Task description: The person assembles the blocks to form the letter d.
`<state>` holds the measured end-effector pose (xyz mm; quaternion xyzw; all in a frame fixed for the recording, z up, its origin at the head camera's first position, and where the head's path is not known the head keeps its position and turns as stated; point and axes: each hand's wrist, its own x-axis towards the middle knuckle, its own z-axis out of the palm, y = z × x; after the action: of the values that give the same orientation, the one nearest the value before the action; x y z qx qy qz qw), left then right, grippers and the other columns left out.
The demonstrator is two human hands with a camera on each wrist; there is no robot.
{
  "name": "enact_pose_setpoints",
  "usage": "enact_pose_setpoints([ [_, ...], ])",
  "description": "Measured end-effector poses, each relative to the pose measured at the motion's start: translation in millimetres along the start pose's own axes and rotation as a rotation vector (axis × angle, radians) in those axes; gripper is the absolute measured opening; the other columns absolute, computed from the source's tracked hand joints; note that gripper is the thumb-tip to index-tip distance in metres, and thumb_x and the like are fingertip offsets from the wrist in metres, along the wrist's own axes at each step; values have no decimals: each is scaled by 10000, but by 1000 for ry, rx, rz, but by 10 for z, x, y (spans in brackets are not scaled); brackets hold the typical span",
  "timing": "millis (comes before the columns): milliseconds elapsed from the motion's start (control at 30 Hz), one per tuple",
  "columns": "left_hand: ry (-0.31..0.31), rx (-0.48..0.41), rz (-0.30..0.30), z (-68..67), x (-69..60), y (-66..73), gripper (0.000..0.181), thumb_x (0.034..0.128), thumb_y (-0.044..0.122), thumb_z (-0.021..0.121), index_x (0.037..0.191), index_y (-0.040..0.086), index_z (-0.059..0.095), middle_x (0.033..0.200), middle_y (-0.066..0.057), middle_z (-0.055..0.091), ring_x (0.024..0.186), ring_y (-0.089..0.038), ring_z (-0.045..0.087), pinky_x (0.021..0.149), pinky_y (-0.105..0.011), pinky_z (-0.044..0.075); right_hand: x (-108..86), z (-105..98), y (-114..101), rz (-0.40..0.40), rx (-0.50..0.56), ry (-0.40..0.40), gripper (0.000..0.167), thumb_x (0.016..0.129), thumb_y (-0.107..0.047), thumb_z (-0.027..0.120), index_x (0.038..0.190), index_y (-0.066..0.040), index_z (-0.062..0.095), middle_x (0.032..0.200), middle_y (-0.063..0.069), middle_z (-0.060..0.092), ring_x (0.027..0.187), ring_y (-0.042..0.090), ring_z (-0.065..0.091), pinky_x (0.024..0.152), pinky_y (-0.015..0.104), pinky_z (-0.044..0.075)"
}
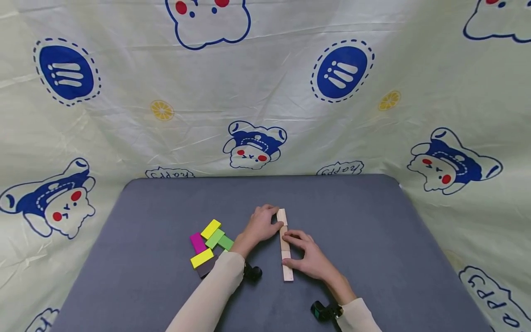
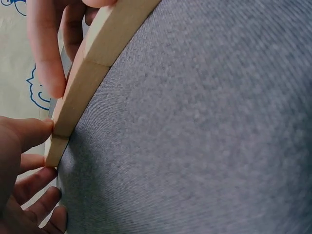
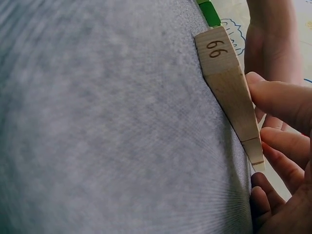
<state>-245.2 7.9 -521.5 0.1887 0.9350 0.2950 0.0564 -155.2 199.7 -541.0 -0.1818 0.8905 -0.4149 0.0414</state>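
Observation:
Several plain wooden blocks [image 1: 285, 244] lie end to end in a narrow row, running away from the person. At the far end the left hand [image 1: 260, 224] touches the row, thumb on its left side and fingertips by the far block. The right hand [image 1: 309, 258] rests its thumb and fingertips along the right side of the nearer blocks. In the left wrist view, the left hand [image 2: 24, 165] is at the end of the wooden row [image 2: 83, 100]. In the right wrist view, the near block [image 3: 222, 58] shows "66" on its end, beside the right hand [image 3: 285, 146].
Left of the row, partly behind the left forearm, lies a group of coloured blocks: yellow [image 1: 210, 228], magenta [image 1: 197, 243], green [image 1: 215, 239] and dark [image 1: 206, 266]. A printed cloth [image 1: 265, 83] hangs behind the grey table [image 1: 352, 207].

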Motion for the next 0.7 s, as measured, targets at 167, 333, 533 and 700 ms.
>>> enact_pose_setpoints([
  [167, 6, -1, 6, -4, 3, -8, 520, 993, 309, 678, 1452, 81, 591, 1465, -154, 570, 1323, -383, 516, 1120, -525, 420, 10, -1, 8, -14, -5, 0, 629, 850, -303, 842, 1403, -83, 639, 1485, 76, 538, 1362, 352, 455, 1089, 610, 392],
  [333, 3, -18, 7, -20, -6, -27, 530, 993, 305, 683, 1462, 82, 581, 1472, -155, 566, 1324, -385, 512, 1122, -523, 421, 19, -16, -12, -20, -1, -11, 631, 849, -288, 843, 1405, -73, 635, 1482, 83, 536, 1353, 352, 454, 1085, 612, 394],
  [533, 2, 12, 12, -27, -29, -34, 539, 1006, 328, 666, 1479, 90, 565, 1486, -149, 563, 1328, -397, 511, 1120, -528, 424, 19, -25, -45, -11, 8, -24, 635, 850, -278, 841, 1408, -61, 630, 1483, 97, 533, 1355, 356, 453, 1085, 611, 396],
  [700, -46, 85, 17, -26, -56, -19, 565, 1005, 355, 660, 1496, 99, 546, 1507, -140, 549, 1373, -387, 502, 1132, -522, 424, -8, -19, -26, -2, 14, -25, 639, 855, -283, 840, 1416, -65, 624, 1492, 96, 525, 1362, 359, 445, 1080, 611, 395],
])
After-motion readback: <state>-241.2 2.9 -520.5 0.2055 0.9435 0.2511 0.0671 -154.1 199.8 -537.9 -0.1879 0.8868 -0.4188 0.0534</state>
